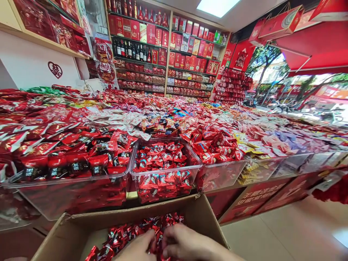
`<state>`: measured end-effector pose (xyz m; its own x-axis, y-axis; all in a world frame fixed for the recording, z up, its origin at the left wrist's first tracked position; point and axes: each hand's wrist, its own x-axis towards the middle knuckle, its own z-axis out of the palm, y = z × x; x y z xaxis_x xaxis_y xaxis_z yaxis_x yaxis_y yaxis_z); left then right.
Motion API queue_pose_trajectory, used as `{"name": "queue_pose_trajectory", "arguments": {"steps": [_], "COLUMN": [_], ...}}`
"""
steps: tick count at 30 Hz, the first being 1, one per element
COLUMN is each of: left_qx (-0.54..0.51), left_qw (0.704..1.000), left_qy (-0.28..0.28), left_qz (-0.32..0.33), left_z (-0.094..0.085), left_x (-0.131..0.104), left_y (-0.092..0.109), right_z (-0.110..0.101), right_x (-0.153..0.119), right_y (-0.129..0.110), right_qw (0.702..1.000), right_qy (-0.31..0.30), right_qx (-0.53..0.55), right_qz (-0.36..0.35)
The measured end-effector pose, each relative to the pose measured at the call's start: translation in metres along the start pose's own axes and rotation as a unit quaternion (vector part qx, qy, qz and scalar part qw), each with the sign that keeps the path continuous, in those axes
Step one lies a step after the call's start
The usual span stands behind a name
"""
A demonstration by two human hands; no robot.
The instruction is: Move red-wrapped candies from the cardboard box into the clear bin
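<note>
Red foil-wrapped candies (122, 233) lie in a loose heap inside an open cardboard box (130, 214) at the bottom of the head view. My left hand (140, 248) reaches into the heap, its fingers curled in against the candies. Close beside it, slightly blurred, my right hand (181, 241) has its fingers bent round some of the same candies. How many pieces each hand grips is hidden. Just beyond the box stands a clear plastic bin (166, 173), partly filled with similar red candies.
To the left is a clear bin of red and black packets (73, 166); to the right, one of red packets (217, 159). More bins of sweets stretch behind. Shelves of bottles and boxes (141, 34) line the back wall. Tiled floor (266, 232) shows at right.
</note>
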<state>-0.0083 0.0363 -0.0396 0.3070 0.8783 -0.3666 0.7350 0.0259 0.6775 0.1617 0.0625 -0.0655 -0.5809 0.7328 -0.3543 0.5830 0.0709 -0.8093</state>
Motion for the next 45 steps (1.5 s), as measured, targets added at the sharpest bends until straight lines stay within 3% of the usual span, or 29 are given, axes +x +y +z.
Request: {"name": "queue_pose_trajectory", "arguments": {"steps": [3, 7, 10, 14, 16, 20, 23, 29, 33, 36, 41, 45], "left_qx": [-0.075, -0.166, -0.221, -0.293, -0.362, -0.458, -0.45, -0.468, -0.48, -0.477, -0.412, -0.343], "left_qw": [0.997, 0.984, 0.972, 0.955, 0.931, 0.886, 0.889, 0.881, 0.872, 0.873, 0.903, 0.93], "left_qy": [0.017, 0.029, 0.027, 0.037, 0.053, 0.078, 0.083, 0.065, 0.088, 0.102, 0.106, 0.091], "left_qz": [-0.001, 0.056, 0.069, 0.024, 0.0, -0.008, -0.009, -0.001, -0.016, 0.011, 0.06, 0.095], "left_z": [-0.005, -0.014, -0.021, -0.024, -0.025, -0.025, -0.024, -0.02, -0.016, -0.014, -0.012, -0.009], "left_x": [0.001, -0.005, -0.008, -0.01, -0.012, -0.015, -0.017, -0.019, -0.019, -0.017, -0.015, -0.015], "left_y": [0.011, 0.027, 0.034, 0.041, 0.046, 0.053, 0.053, 0.055, 0.058, 0.057, 0.05, 0.042], "right_z": [-0.015, -0.024, -0.028, -0.029, -0.028, -0.023, -0.021, -0.02, -0.018, -0.017, -0.015, -0.011], "right_x": [-0.008, -0.013, -0.017, -0.023, -0.025, -0.026, -0.026, -0.025, -0.026, -0.026, -0.026, -0.025], "right_y": [-0.01, -0.021, -0.034, -0.051, -0.057, -0.06, -0.058, -0.056, -0.055, -0.054, -0.053, -0.054], "right_qw": [0.988, 0.929, 0.901, 0.858, 0.846, 0.86, 0.865, 0.858, 0.869, 0.872, 0.863, 0.841], "right_qy": [0.028, 0.024, 0.038, 0.09, 0.117, 0.13, 0.139, 0.256, 0.299, 0.285, 0.194, 0.196], "right_qx": [0.147, 0.357, 0.423, 0.499, 0.511, 0.479, 0.467, 0.434, 0.384, 0.388, 0.457, 0.498], "right_qz": [-0.04, -0.093, -0.086, -0.083, -0.098, -0.117, -0.116, -0.094, -0.091, -0.089, -0.095, -0.077]}}
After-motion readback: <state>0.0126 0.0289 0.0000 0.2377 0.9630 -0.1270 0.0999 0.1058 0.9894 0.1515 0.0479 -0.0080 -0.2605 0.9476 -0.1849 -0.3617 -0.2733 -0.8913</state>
